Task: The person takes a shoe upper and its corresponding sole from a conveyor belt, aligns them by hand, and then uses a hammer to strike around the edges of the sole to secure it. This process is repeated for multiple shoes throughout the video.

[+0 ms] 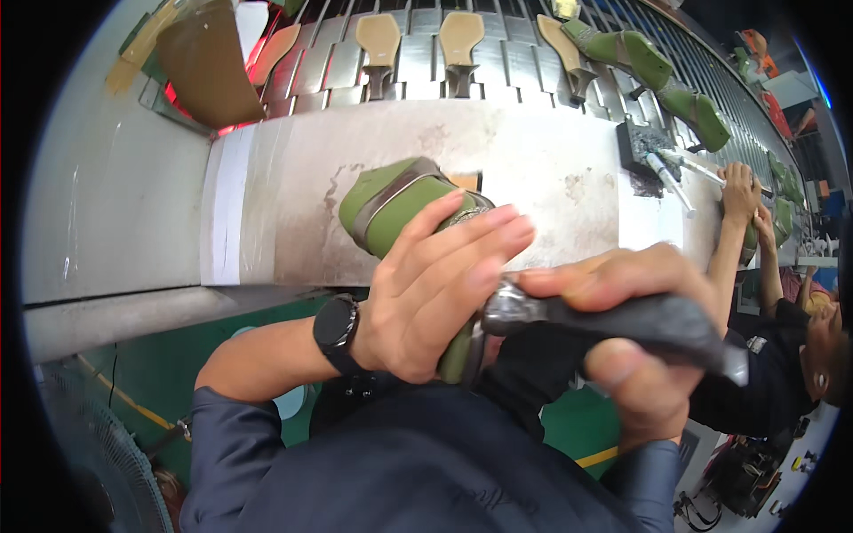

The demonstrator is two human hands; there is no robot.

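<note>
A green shoe last (373,235) with dark brown sandal straps on it lies slanted across the near edge of the bench (293,204). My left hand (418,302) holds it from above, fingers reaching over the strap; a dark watch is on that wrist. Wrapped round the black handle of a hand tool (613,324) is my right hand (649,284), slightly blurred. The tool's shiny rounded metal head is close by the heel end of the last, below my left fingertips. Whether it touches the strap there I cannot tell, and its exact kind is unclear.
Behind the bench runs a slatted metal conveyor (338,58) with tan heeled soles (379,40) and green lasts (631,58). A black box (641,147) with white-handled brushes (671,182) stands right. Beyond it a co-worker's hands (739,191) hold another last. A fan (98,444) stands lower left.
</note>
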